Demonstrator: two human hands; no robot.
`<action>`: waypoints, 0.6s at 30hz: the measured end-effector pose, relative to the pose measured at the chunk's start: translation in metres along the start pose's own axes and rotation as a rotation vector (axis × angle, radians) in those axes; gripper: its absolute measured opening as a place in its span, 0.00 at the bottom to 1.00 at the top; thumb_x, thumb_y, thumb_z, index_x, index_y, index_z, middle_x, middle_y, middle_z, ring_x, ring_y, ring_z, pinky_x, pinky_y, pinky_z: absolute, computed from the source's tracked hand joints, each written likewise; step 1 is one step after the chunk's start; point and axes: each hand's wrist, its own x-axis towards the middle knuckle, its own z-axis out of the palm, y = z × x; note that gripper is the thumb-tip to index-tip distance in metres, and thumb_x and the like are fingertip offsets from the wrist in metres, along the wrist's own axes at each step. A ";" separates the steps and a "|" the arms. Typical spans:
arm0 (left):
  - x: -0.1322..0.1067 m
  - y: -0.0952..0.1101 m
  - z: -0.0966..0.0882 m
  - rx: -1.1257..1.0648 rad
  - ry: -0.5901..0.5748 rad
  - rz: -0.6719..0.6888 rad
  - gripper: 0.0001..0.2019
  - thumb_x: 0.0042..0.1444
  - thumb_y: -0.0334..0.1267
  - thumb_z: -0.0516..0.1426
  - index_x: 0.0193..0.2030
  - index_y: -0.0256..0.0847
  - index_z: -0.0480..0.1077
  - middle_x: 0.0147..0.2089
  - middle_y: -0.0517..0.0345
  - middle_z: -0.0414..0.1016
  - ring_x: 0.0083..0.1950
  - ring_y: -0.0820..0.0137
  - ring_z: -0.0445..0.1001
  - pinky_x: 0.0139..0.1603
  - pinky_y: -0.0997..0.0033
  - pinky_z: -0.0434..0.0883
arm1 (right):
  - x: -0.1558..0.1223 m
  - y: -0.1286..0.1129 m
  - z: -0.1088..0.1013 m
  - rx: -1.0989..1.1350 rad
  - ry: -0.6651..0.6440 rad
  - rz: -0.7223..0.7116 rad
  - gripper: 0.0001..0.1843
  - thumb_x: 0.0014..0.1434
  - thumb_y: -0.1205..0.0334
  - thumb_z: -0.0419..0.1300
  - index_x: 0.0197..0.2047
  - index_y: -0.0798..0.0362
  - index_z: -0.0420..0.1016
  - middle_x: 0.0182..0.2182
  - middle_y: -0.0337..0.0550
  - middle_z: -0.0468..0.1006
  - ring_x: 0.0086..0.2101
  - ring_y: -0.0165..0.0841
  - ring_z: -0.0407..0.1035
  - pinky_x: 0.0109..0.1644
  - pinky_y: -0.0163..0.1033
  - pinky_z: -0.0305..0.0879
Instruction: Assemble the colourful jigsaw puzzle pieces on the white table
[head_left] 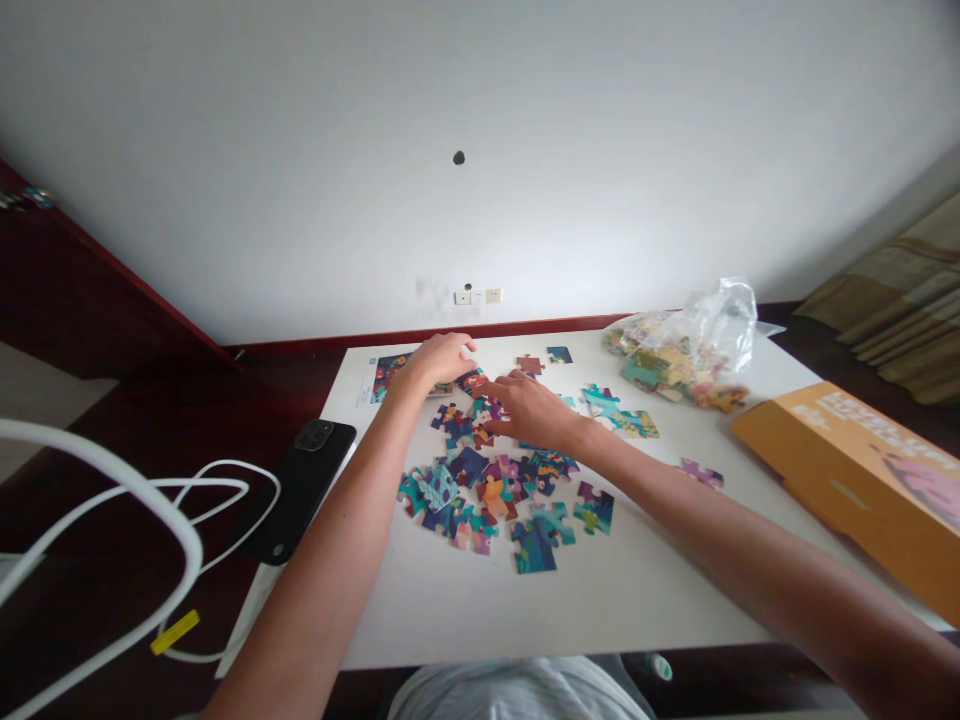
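Both my arms reach out over a white table (600,590). My left hand (439,362) rests near the far edge, fingers curled down onto a puzzle piece (471,380). My right hand (529,408) lies just to its right, fingers stretched left and touching pieces in the same spot. Several loose colourful puzzle pieces (487,490) lie spread below the hands, some joined in small clusters (619,410). A printed picture sheet (379,385) lies partly under my left hand.
A clear plastic bag of puzzle pieces (686,355) sits at the far right. An orange box (862,475) lies along the right edge. A black phone (304,485) overhangs the left edge, with white cable (150,500) beside it. Behind stands a white wall with sockets (478,296).
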 end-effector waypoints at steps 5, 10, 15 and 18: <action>0.001 0.003 0.000 0.007 0.000 0.020 0.16 0.60 0.39 0.59 0.55 0.46 0.76 0.51 0.54 0.83 0.46 0.62 0.81 0.43 0.67 0.72 | 0.001 0.015 -0.029 0.241 -0.044 0.020 0.26 0.61 0.66 0.65 0.62 0.48 0.74 0.37 0.41 0.83 0.35 0.33 0.73 0.42 0.38 0.63; -0.001 0.020 0.008 0.075 -0.094 0.171 0.18 0.62 0.39 0.60 0.58 0.46 0.75 0.49 0.54 0.83 0.46 0.61 0.80 0.43 0.67 0.71 | -0.011 0.061 -0.081 0.164 -0.220 0.087 0.12 0.60 0.65 0.63 0.45 0.48 0.84 0.38 0.42 0.85 0.36 0.34 0.76 0.40 0.38 0.65; -0.005 0.057 0.034 0.105 -0.083 0.535 0.13 0.64 0.34 0.57 0.53 0.46 0.77 0.54 0.55 0.80 0.53 0.61 0.78 0.53 0.66 0.71 | -0.027 0.100 -0.102 0.040 -0.431 0.309 0.21 0.54 0.71 0.61 0.49 0.47 0.83 0.43 0.43 0.85 0.37 0.37 0.77 0.36 0.38 0.66; -0.005 0.074 0.053 0.149 -0.052 0.676 0.09 0.65 0.36 0.59 0.49 0.45 0.79 0.52 0.53 0.79 0.59 0.60 0.74 0.57 0.65 0.70 | -0.029 0.103 -0.102 0.056 -0.491 0.359 0.28 0.51 0.72 0.60 0.56 0.47 0.80 0.41 0.42 0.85 0.37 0.38 0.77 0.36 0.38 0.67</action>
